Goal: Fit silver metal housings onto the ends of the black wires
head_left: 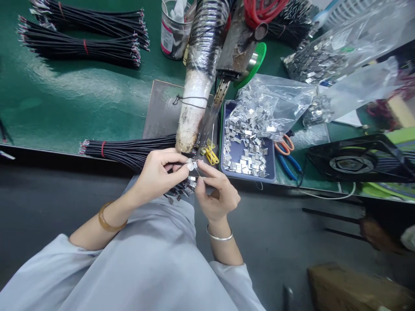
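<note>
My left hand [158, 172] is closed, its fingertips pinching a small metal clip [193, 164] at the end of a black wire. My right hand [215, 192] is closed too, its thumb and forefinger meeting the same clip from the right. Both hands work at the table's front edge, just below the lower end of a wrapped tube [194, 108] and a soldering tool [210, 121]. A bundle of black wires [129, 149] lies across the edge and passes under my left hand. Wires with clips fitted hang beneath my fingers.
A blue tray [272, 172] of loose metal clips sits right of my hands, with clear bags of clips [272, 103] behind it. Orange and blue pliers [287, 155], a black fan [356, 162], more wire bundles [84, 45] and a jar [173, 30] lie on the green table.
</note>
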The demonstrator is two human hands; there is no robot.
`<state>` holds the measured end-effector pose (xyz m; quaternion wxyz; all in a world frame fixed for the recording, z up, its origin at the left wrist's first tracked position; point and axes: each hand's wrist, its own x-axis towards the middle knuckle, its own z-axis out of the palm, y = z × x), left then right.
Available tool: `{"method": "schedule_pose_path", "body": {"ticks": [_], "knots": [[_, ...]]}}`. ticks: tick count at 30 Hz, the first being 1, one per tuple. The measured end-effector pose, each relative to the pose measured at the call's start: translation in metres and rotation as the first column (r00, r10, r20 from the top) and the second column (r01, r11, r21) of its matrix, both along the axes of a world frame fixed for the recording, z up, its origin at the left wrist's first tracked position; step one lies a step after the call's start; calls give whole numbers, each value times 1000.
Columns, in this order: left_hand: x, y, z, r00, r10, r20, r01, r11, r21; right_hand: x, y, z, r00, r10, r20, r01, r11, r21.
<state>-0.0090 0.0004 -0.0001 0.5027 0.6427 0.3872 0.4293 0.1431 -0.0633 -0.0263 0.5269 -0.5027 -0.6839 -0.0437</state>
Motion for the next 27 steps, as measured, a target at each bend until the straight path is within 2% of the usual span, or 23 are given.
{"method": "schedule_pose_path", "body": {"ticks": [11,15,20,23,27], "knots": [[-1,2,3,1000,-28,-5,28,999,-25,4,0,2,982,-20,187,9,998,56],[-1,1,4,999,-35,-6,34,999,-20,6,-1,-1,983,26,180,-39,997,68],[4,-3,1,998,56,-34,-54,997,58,2,-1,0,999,-6,37,5,1000,0],[8,-5,-1,992,101,-75,-94,991,92,0,0,6,997,-51,60,54,997,-60],[12,-8,-4,985,154,-78,-145,983,111,0,2,12,993,-61,98,68,995,-72]]}}
